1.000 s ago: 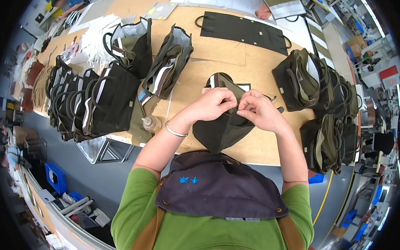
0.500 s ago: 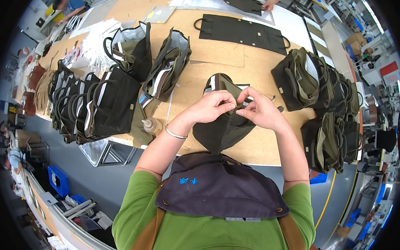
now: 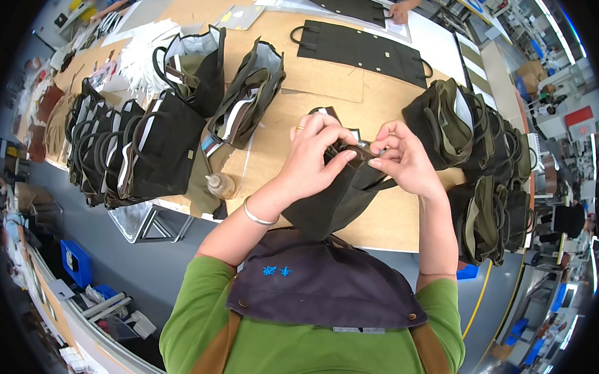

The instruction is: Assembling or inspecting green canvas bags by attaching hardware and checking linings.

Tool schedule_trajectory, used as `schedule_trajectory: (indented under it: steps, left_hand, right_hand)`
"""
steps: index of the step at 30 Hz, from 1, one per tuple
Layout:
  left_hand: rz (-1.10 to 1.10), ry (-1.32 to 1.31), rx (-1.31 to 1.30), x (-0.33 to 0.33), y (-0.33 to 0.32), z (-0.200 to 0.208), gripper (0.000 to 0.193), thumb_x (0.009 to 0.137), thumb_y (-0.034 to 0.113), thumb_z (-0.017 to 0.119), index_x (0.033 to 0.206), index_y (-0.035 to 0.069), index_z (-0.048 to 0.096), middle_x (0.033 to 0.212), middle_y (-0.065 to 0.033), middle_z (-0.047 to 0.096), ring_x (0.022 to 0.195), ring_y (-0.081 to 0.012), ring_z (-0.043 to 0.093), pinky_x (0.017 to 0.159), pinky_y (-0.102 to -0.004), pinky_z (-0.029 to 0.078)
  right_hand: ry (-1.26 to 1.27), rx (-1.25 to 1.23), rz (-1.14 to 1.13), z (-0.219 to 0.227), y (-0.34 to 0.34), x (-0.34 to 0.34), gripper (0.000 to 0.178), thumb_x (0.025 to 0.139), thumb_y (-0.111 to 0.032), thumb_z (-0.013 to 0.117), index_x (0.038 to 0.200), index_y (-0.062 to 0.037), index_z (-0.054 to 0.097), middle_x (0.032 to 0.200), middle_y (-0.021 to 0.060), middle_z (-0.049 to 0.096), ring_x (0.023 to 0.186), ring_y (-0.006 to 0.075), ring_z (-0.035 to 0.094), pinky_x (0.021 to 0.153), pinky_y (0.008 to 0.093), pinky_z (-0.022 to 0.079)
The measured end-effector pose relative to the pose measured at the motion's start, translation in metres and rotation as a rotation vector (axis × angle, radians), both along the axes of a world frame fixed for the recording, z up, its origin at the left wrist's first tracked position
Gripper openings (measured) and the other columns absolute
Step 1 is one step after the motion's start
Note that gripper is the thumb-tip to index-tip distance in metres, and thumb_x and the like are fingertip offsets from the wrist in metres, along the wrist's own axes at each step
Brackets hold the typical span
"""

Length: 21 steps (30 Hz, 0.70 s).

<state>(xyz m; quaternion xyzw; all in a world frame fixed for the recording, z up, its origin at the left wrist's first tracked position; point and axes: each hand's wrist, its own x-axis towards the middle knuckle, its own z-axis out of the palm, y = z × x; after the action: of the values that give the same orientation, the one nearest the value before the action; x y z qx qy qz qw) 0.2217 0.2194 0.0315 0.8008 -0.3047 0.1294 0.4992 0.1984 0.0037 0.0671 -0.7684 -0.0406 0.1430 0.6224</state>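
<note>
A dark fabric bag stands on the table edge right in front of me, its body sagging toward my apron. My left hand is closed on the bag's top edge, thumb against the fingers. Close beside it, my right hand pinches the same opening between thumb and fingers. Between both hands runs a brown strip with a toothed edge, which looks like a zip. My fingers partly cover the bag's mouth and whatever lies inside it.
Several similar bags crowd the table's left and right. A small bottle stands left of my forearm. A flat dark panel with handles lies farther back. A co-worker's hand rests at the far edge.
Both hands have risen slightly and the bag's opening is turned up more, so the brown toothed strip now shows. At the far edge, the co-worker's dark panel has shifted left.
</note>
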Motion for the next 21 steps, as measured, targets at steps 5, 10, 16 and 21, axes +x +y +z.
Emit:
schedule_trajectory:
  steps: [5,10,16,21]
  left_hand:
    - [-0.163,0.155,0.167,-0.012,0.002,-0.006,0.015,0.081,0.024,0.075,0.09,0.014,0.069,0.091,0.0022,0.063,0.091,-0.0183,0.056,0.086,-0.038,0.029]
    - [-0.19,0.341,0.062,-0.012,-0.001,-0.025,0.015,0.082,0.024,0.075,0.087,0.012,0.068,0.088,0.0028,0.063,0.089,-0.0163,0.056,0.084,-0.0367,0.03]
    - [-0.113,0.332,-0.091,-0.016,-0.005,-0.033,0.01,0.078,0.02,0.075,0.079,0.013,0.068,0.08,0.0017,0.062,0.082,-0.0183,0.058,0.079,-0.0385,0.033]
    - [-0.18,0.472,-0.263,-0.015,-0.004,-0.032,0.013,0.076,0.017,0.076,0.073,0.01,0.065,0.075,0.0009,0.061,0.079,-0.0184,0.058,0.075,-0.0375,0.038]
  right_hand:
    - [0.01,0.102,0.045,-0.007,-0.004,0.002,0.039,0.081,0.011,0.068,0.11,-0.0077,0.049,0.098,0.0027,0.06,0.08,0.0052,0.059,0.073,0.019,0.049]
    - [0.082,0.089,0.058,-0.013,-0.003,0.004,0.04,0.081,0.013,0.067,0.11,-0.0063,0.048,0.098,0.0025,0.062,0.079,0.0049,0.062,0.071,0.0178,0.05]
    - [0.088,0.08,0.078,-0.012,0.004,0.006,0.039,0.081,0.008,0.07,0.11,-0.0068,0.05,0.099,0.0033,0.06,0.082,0.0064,0.061,0.073,0.0198,0.051]
    - [0.101,0.073,0.081,-0.01,0.006,0.007,0.037,0.081,0.008,0.07,0.109,-0.0063,0.051,0.098,0.0024,0.061,0.081,0.0052,0.061,0.071,0.0191,0.05]
